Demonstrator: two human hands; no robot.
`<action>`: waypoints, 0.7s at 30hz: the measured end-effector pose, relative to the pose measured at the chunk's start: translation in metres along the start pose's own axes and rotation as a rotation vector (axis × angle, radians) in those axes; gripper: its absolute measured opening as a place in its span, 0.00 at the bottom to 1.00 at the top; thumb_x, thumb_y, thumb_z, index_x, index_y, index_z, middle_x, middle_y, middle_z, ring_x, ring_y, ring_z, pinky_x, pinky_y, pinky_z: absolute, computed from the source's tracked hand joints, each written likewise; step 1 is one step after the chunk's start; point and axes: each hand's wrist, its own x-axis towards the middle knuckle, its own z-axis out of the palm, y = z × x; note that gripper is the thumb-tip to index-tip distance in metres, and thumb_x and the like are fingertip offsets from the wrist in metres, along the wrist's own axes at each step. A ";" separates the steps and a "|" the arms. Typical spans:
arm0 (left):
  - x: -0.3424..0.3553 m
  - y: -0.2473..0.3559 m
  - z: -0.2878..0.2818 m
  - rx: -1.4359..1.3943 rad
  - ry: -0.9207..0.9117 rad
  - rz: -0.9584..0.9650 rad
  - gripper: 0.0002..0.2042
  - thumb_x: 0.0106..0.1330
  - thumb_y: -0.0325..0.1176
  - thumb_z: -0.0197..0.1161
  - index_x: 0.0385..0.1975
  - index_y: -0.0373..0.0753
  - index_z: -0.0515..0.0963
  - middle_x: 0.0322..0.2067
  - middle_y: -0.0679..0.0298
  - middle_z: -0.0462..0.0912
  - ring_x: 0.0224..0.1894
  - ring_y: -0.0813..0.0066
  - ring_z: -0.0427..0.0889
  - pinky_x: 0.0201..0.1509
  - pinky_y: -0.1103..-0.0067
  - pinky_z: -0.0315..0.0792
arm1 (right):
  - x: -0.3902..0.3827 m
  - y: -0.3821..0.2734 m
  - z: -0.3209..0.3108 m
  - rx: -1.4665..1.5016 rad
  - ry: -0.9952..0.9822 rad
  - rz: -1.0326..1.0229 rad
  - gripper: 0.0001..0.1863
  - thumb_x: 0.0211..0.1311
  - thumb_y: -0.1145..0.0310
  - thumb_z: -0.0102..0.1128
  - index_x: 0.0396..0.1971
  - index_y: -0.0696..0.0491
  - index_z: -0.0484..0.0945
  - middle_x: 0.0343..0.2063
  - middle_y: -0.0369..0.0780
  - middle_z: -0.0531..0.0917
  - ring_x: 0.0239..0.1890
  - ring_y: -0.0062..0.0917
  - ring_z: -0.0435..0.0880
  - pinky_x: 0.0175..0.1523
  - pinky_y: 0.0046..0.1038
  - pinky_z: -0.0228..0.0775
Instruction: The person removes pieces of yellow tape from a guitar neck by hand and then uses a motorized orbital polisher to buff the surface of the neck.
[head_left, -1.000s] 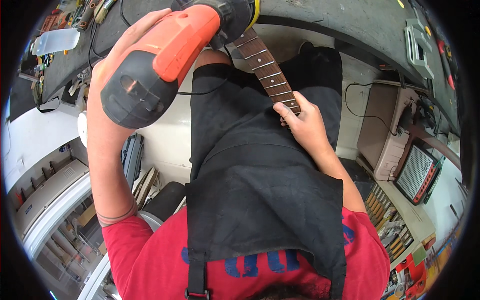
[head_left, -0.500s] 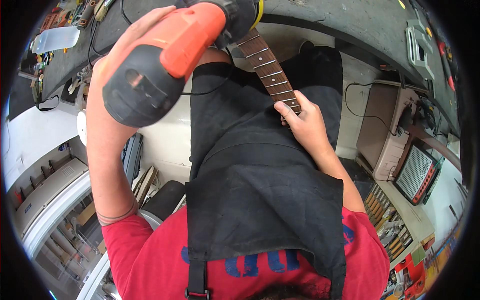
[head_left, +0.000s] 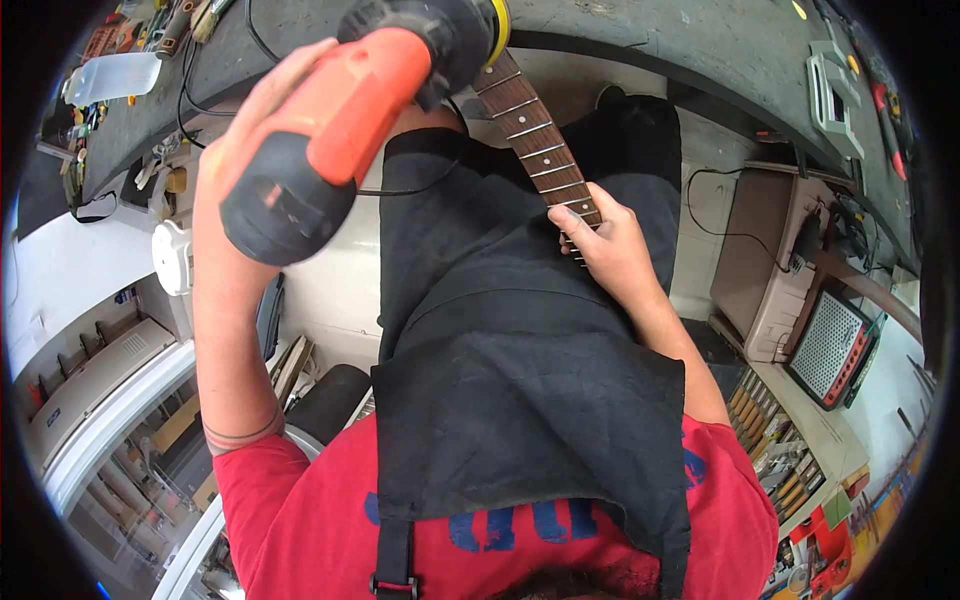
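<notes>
My left hand is closed around the body of an orange-and-black power sander, which hides most of the palm and thumb. The tool's yellow-rimmed disc is at the upper middle, beside the far end of a guitar neck. Whether disc and neck touch cannot be made out. Dark wood, metal frets and pale dot inlays show on the neck's upward face. Below, my right hand grips the near end of the neck, thumb across the fretboard. The neck slants above my black apron.
A dark workbench curves across the top, with a clear bottle and tools at its left. A black cord hangs under the sander. To the right stand a brown-and-beige case, a grille-fronted box and a rack of handled tools.
My left hand and the sander have moved down, away from the camera, and the rear of the tool has shifted slightly right. The right hand and guitar neck are almost unmoved.
</notes>
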 end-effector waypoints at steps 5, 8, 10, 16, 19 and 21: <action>-0.010 0.006 0.004 -0.056 -0.007 -0.178 0.33 0.62 0.29 0.76 0.70 0.44 0.80 0.60 0.55 0.90 0.54 0.56 0.94 0.60 0.71 0.83 | 0.002 0.003 0.000 0.088 -0.029 0.024 0.20 0.76 0.55 0.75 0.53 0.57 0.86 0.28 0.33 0.86 0.28 0.15 0.83 0.37 0.24 0.77; -0.012 0.005 0.004 -0.057 0.003 -0.196 0.33 0.62 0.30 0.76 0.71 0.44 0.80 0.60 0.55 0.90 0.55 0.55 0.93 0.60 0.70 0.83 | 0.002 0.001 -0.001 0.127 -0.042 0.038 0.20 0.76 0.56 0.74 0.54 0.57 0.86 0.29 0.33 0.86 0.28 0.15 0.83 0.36 0.24 0.77; -0.015 0.002 0.007 -0.066 -0.009 -0.194 0.33 0.62 0.30 0.76 0.71 0.44 0.80 0.60 0.55 0.90 0.55 0.55 0.93 0.60 0.70 0.83 | 0.002 0.001 -0.002 0.120 -0.050 0.051 0.20 0.76 0.56 0.74 0.54 0.57 0.86 0.29 0.33 0.86 0.29 0.15 0.83 0.36 0.23 0.77; -0.017 0.001 0.010 -0.085 0.010 -0.202 0.34 0.60 0.31 0.76 0.71 0.41 0.79 0.63 0.55 0.89 0.57 0.55 0.93 0.63 0.69 0.82 | 0.004 0.001 -0.004 0.134 -0.077 0.063 0.19 0.76 0.58 0.74 0.54 0.56 0.85 0.29 0.32 0.86 0.29 0.15 0.83 0.37 0.24 0.77; -0.019 -0.001 0.007 -0.027 -0.065 -0.123 0.34 0.61 0.30 0.77 0.71 0.41 0.79 0.63 0.55 0.89 0.58 0.55 0.93 0.63 0.70 0.82 | 0.003 0.000 -0.002 0.125 -0.059 0.054 0.18 0.76 0.58 0.74 0.53 0.57 0.85 0.29 0.32 0.86 0.29 0.15 0.83 0.36 0.24 0.77; -0.017 0.006 0.006 -0.092 -0.048 -0.180 0.33 0.61 0.29 0.77 0.71 0.40 0.79 0.64 0.54 0.88 0.59 0.58 0.92 0.64 0.70 0.81 | 0.000 0.003 0.000 0.126 -0.043 0.038 0.17 0.77 0.59 0.73 0.51 0.57 0.85 0.28 0.33 0.85 0.28 0.14 0.83 0.36 0.24 0.77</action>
